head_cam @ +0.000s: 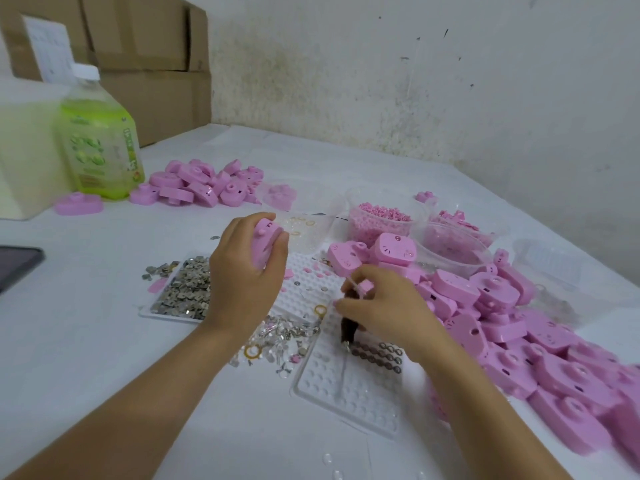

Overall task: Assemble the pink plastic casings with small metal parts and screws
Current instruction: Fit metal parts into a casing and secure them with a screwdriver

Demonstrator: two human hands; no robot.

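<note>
The right hand (381,308) pinches a small pink part (365,286) over the dimpled tray (346,393). The left hand (242,275) grips one pink casing (265,242) above the desk (86,323). Many casings (540,358) lie heaped at right, so much work likely remains; a smaller far pile (204,183) may be done.

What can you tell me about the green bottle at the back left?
The bottle is clear plastic with a white cap, filled with yellow-green liquid, its label showing blurry green pictures. It stands upright at the table's back left, before cardboard boxes. Pink casings lie close by its base.
</note>
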